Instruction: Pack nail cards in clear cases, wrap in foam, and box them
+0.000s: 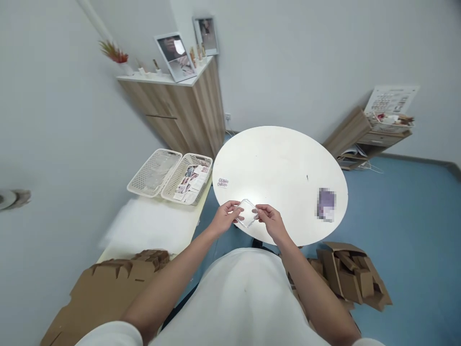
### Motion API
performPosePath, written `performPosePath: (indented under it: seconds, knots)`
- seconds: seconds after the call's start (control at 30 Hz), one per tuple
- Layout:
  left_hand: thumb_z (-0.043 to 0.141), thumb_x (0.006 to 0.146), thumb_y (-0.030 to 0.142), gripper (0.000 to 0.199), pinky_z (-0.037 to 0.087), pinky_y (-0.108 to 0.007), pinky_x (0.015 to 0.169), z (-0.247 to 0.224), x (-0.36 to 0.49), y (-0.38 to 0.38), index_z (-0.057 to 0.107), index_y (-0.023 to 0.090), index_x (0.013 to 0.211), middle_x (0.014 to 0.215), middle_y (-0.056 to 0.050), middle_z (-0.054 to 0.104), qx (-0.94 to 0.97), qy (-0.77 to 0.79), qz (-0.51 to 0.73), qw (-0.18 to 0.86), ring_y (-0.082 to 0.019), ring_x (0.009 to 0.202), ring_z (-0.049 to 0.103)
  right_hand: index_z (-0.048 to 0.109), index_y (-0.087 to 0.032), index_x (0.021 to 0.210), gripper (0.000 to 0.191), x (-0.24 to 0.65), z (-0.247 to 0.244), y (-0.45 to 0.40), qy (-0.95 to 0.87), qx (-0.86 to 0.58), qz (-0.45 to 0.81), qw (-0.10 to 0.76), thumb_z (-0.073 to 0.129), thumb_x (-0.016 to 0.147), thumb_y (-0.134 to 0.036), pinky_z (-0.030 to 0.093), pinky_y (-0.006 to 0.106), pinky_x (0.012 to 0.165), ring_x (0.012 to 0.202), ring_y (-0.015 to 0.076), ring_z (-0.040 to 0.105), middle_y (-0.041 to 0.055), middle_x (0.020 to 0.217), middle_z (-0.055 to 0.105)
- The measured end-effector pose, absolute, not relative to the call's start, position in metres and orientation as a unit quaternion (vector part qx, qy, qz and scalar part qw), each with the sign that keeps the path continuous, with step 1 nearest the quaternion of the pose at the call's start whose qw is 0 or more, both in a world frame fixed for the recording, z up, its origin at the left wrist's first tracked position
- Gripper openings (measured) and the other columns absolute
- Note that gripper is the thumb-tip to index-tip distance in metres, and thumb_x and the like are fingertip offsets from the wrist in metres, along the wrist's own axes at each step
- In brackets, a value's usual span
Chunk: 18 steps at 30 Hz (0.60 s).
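Between both hands is a small clear plastic box [248, 211], held above the near edge of the round white table [277, 158]. My left hand [227, 216] pinches its left side, thumb on top. My right hand [268, 218] grips the opposite side with thumb and fingers. Whether anything lies inside the box I cannot make out. Left of the hands, a small purple-patterned piece [223, 182] lies flat on the table. A purple item [326, 204], blurred into blocks, lies at the table's right side.
Two white baskets stand at the left: one with clear plastic pieces [134, 185], one with printed packets [207, 163]. A side table bears white sheeting [144, 223]. Flat cardboard [104, 298] is at lower left, cardboard boxes [353, 274] on the floor at right. A wooden cabinet [180, 110] stands behind.
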<state>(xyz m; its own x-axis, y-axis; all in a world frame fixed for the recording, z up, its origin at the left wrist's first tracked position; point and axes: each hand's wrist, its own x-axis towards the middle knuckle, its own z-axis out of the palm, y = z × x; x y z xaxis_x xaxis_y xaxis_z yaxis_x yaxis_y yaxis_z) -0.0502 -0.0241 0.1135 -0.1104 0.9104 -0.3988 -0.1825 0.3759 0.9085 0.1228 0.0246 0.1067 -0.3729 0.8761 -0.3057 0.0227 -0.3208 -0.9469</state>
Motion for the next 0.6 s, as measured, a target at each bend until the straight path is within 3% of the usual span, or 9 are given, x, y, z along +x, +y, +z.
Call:
performPosePath:
  seconds: [0.2, 0.4, 0.6]
  knots:
    - [0.062, 0.070, 0.034, 0.036, 0.050, -0.030, 0.068, 0.104, 0.000, 0.017, 0.049, 0.021, 0.101, 0.107, -0.008, 0.058, 0.272, 0.571, 0.476, 0.611, -0.017, 0.080, 0.065, 0.049, -0.029, 0.107, 0.044, 0.161, 0.102, 0.049, -0.366, -0.496, 0.687, 0.385, 0.062, 0.067, -0.041, 0.049, 0.034, 0.072, 0.083, 0.0159, 0.060, 0.0033, 0.113, 0.051]
    - [0.062, 0.070, 0.033, 0.037, 0.049, -0.034, 0.074, 0.093, 0.047, 0.038, 0.047, 0.021, 0.101, 0.110, -0.009, 0.057, 0.228, 0.570, 0.509, 0.603, -0.017, 0.080, 0.064, 0.043, -0.026, 0.100, 0.045, 0.180, 0.086, 0.057, -0.347, -0.501, 0.692, 0.386, 0.067, 0.063, -0.034, 0.049, 0.035, 0.073, 0.075, 0.0144, 0.061, 0.0002, 0.091, 0.057]
    - [0.065, 0.067, 0.032, 0.038, 0.046, -0.031, 0.075, 0.092, 0.051, 0.047, 0.049, 0.018, 0.099, 0.086, -0.006, 0.064, 0.265, 0.610, 0.477, 0.574, -0.017, 0.085, 0.062, 0.043, -0.023, 0.091, 0.033, 0.192, 0.075, 0.074, -0.353, -0.512, 0.663, 0.417, 0.063, 0.066, -0.034, 0.046, 0.031, 0.069, 0.068, 0.0121, 0.058, -0.0007, 0.085, 0.058]
